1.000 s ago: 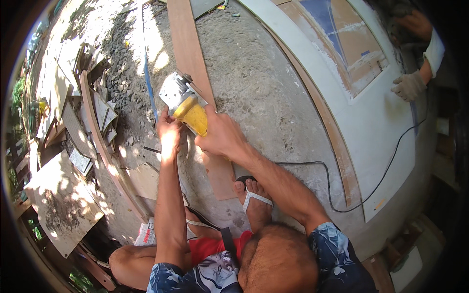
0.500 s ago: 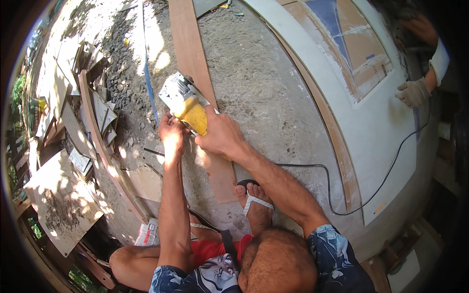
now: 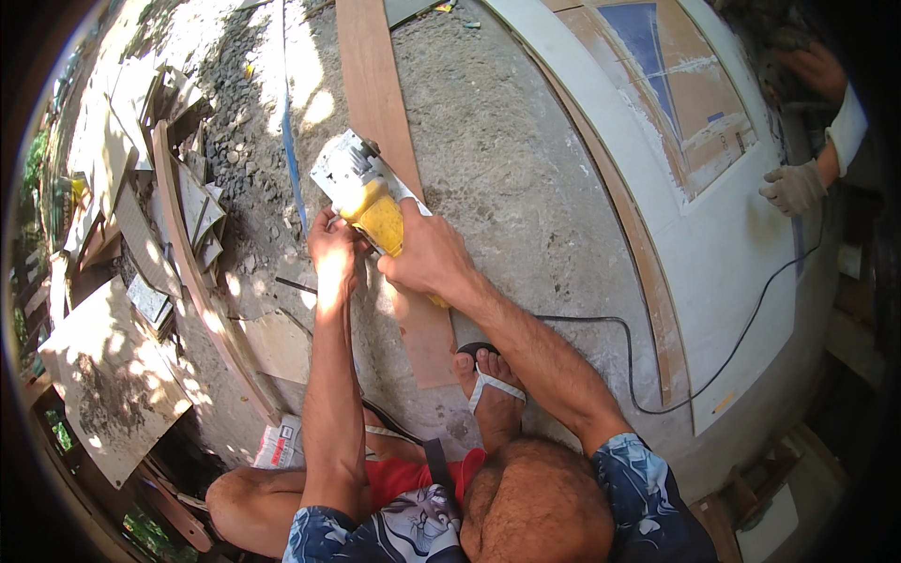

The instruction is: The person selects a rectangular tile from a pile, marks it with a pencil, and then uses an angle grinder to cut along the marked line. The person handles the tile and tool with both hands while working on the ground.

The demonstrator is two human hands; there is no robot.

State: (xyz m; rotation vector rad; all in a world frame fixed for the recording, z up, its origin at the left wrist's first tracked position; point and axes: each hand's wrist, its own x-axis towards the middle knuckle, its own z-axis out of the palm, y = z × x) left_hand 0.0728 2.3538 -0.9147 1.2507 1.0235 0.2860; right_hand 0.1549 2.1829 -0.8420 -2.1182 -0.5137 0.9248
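Note:
A yellow power tool (image 3: 379,218) with a flat silver metal plate at its far end is held tilted above a long reddish-brown wooden board (image 3: 372,70). Its exact kind is hard to make out. My right hand (image 3: 427,253) is wrapped round the yellow body from the right. At the tool's left edge, my left hand (image 3: 334,242) has its fingers curled in against the metal plate. Part of those fingertips is hidden, as is whatever they may pinch. The board lies lengthwise on rough concrete (image 3: 497,188), and the tool covers its middle.
A black cord (image 3: 627,342) runs right across the concrete and over a large white panel (image 3: 723,281). Another person's gloved hand (image 3: 793,188) rests by that panel. Broken boards and scraps (image 3: 174,206) pile up at left. A blue strip (image 3: 288,141) lies on gravel.
The whole view has shifted slightly. Both hands stay on the power tool, which keeps nearly the same tilt. Nothing has been taken up or let go.

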